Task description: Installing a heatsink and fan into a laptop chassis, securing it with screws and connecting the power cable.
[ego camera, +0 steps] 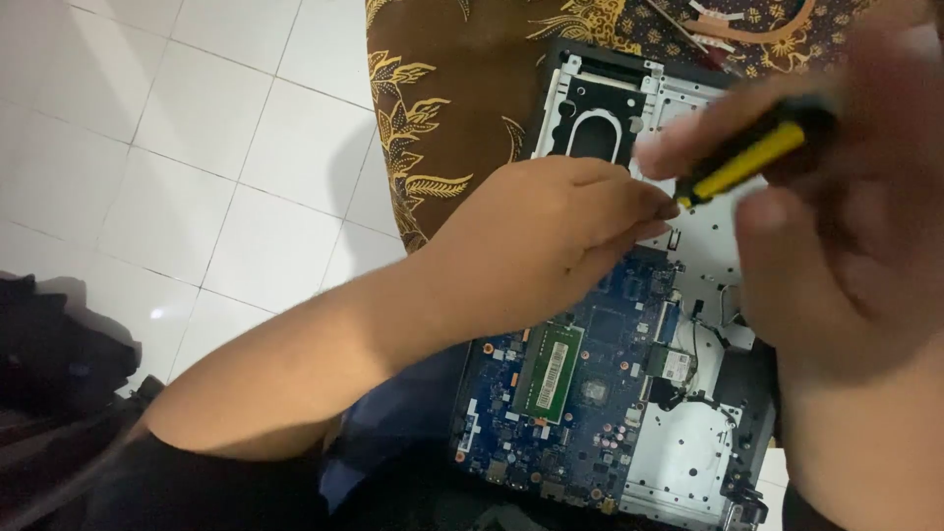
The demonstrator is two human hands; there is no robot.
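Note:
An opened laptop chassis [678,462] lies on a brown patterned cloth [442,108], with its blue circuit board [580,413] and a green memory stick [549,372] exposed. My left hand [551,236] rests over the board's upper part, fingers pinched together at the screwdriver's tip. My right hand [836,226], close to the camera and blurred, grips a yellow and black screwdriver [747,157] pointing down-left toward the left fingertips. What lies under the tip is hidden.
White floor tiles [197,147] fill the left side. A dark bag or garment [59,364] sits at the lower left. Small parts and a thin tool [718,20] lie on the cloth beyond the laptop's far edge.

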